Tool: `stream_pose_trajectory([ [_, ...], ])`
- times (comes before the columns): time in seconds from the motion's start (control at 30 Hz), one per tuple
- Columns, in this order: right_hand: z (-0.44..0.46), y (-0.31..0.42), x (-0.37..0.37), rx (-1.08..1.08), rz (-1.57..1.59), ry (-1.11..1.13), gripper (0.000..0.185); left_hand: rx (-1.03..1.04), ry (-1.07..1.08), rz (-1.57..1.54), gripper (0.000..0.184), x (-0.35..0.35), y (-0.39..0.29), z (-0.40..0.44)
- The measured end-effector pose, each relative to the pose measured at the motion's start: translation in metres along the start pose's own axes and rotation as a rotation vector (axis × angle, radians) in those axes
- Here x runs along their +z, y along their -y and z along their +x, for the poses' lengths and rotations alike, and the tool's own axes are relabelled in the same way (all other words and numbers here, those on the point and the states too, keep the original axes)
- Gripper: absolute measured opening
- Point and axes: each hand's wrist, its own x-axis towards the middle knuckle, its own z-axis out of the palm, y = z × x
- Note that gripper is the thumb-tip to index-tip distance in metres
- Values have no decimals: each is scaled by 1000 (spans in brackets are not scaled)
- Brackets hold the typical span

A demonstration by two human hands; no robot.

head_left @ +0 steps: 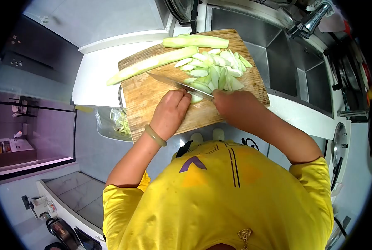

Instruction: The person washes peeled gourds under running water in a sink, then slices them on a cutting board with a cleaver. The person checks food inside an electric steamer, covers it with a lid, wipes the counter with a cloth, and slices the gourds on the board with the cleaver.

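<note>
My right hand (238, 107) is closed round the handle of a knife (168, 81), whose blade points left across the wooden cutting board (140, 100). Close to the blade, my left hand (171, 110) has its fingers bent together over a small pale green piece (195, 98); how much it holds is hidden. Beyond the blade lies a pile of sliced pale green vegetable (215, 68). Two long peeled pieces rest at the board's far side, one (196, 41) near the back edge and another (152, 64) reaching past the left edge.
A steel sink (277, 54) with a faucet (311, 20) is at the back right. A clear container of peelings (120, 121) hangs at the board's left. A pot lid (340, 139) stands at the far right.
</note>
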Motion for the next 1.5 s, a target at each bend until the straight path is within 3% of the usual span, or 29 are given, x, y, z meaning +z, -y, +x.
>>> stream_pose_trajectory([
  [0.27, -1, 11, -12, 13, 32, 41, 7, 13, 24, 127, 28, -15, -9, -4],
  [0.37, 2, 7, 8, -57, 78, -7, 18, 20, 42, 120, 28, -16, -10, -6],
  [0.47, 10, 7, 13, -7, 62, 21, 20, -117, 31, 79, 29, -17, -11, -10],
  [0.57, 9, -6, 11, 9, 49, 29, 19, -29, 117, 89, 31, -20, -1, -12],
  [0.67, 8, -15, 2, -26, -57, -50, 18, 71, 12, 118, 28, -6, 7, 8],
  [0.77, -1, 1, -22, 128, 18, -6, 17, 61, -19, 90, 26, 6, 11, 16],
  [0.93, 8, -8, 10, -8, 10, -65, 15, 73, -28, 60, 24, 2, 9, 10],
  [1.13, -6, 6, -20, 4, -40, 42, 15, 80, -41, 16, 25, 0, 8, 2],
  [1.23, 6, -1, 13, -52, 24, -35, 17, 73, -39, 46, 25, 0, 7, 1],
  [1.4, 8, -1, 9, -22, -22, -3, 10, -57, -8, 51, 26, -5, -2, -8],
  [1.5, 0, 4, -14, -24, 1, -2, 10, 18, 46, 92, 25, -11, 1, -11],
])
